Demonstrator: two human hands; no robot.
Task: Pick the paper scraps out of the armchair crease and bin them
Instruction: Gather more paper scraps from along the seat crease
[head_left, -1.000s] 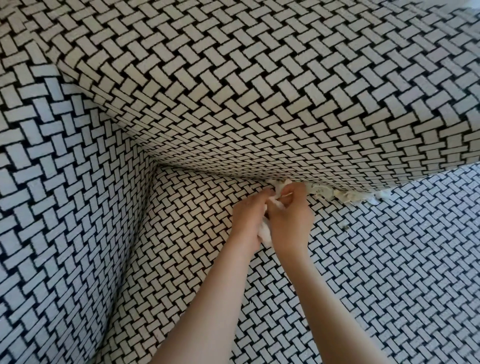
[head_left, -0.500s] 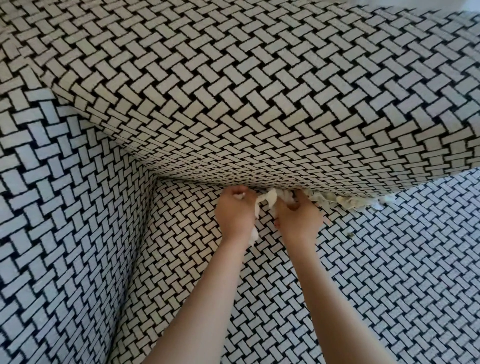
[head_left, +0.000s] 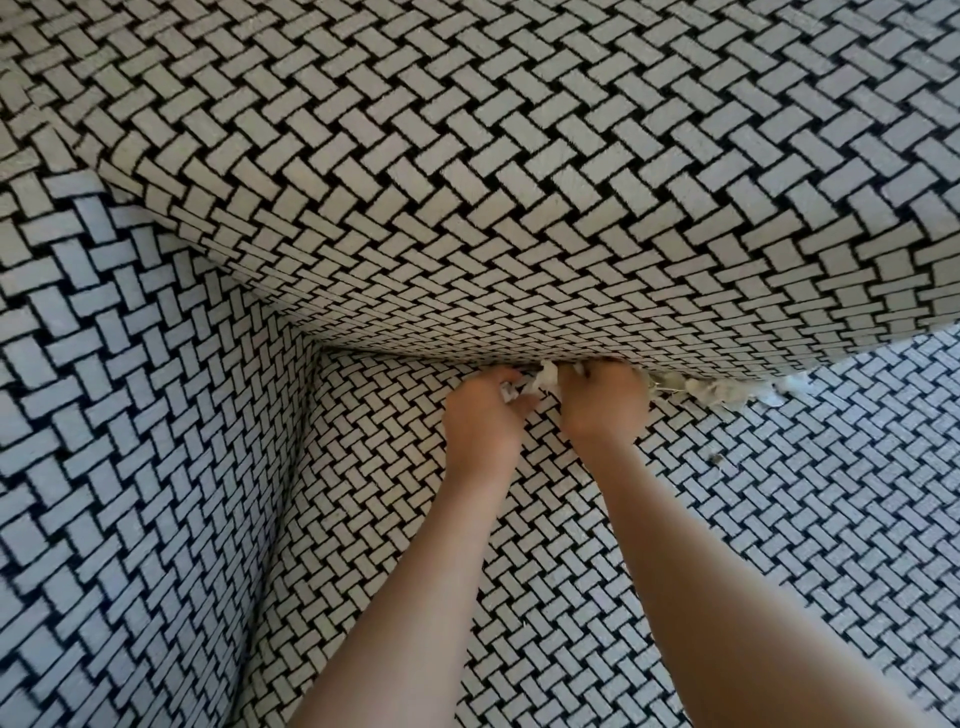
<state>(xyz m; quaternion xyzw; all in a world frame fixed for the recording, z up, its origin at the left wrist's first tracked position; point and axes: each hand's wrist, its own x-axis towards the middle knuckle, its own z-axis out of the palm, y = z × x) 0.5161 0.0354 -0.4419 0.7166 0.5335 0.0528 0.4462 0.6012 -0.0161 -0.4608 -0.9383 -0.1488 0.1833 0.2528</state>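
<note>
Both hands work the armchair crease (head_left: 415, 361): left hand (head_left: 480, 415) clutches paper scraps (head_left: 514, 392); right hand (head_left: 602, 402) digs, fingertips hidden; more scraps (head_left: 727, 389) await plucking.

A: Item one, the armchair (head_left: 519, 182). Colours?

B: Off-white and black. Pale rectangular blocks on a black ground, laid in a basket-weave, herringbone-like repeat.

A: Same on every panel?

B: Yes. The backrest (head_left: 571, 156) reads warm grey-white; the side panel (head_left: 130, 415) and the seat (head_left: 779, 545) read cooler, faintly bluish white. Black lines throughout.

A: Item two, the paper scraps (head_left: 727, 391) along the crease?

B: White to cream, unpatterned. The scrap (head_left: 546, 375) between the two hands is the same plain white.

A: Anything else coloured?

B: One small grey-brown speck (head_left: 718, 459) on the seat.
</note>
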